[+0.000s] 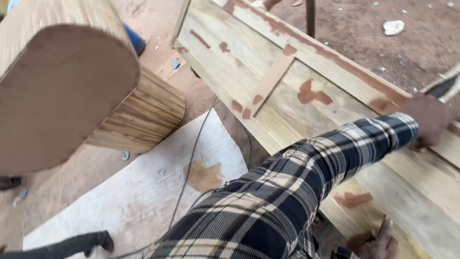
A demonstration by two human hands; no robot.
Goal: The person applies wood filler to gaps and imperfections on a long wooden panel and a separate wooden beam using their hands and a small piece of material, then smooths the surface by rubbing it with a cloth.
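Head view showing both hands lying flat and holding nothing, left hand (429, 120) and right hand (378, 242) pressing the panelled wooden door (268, 81), judging it stiff, heavy, best gripped along the side rails.

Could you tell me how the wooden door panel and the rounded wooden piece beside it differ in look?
The wooden door panel is flat, framed and pale, with reddish-brown filler patches; the rounded wooden piece is curved, its side ribbed with thin strips, and shows no patches. The right hand and left hand rest on the panel; neither touches the rounded piece. Both are bare, unpainted wood.
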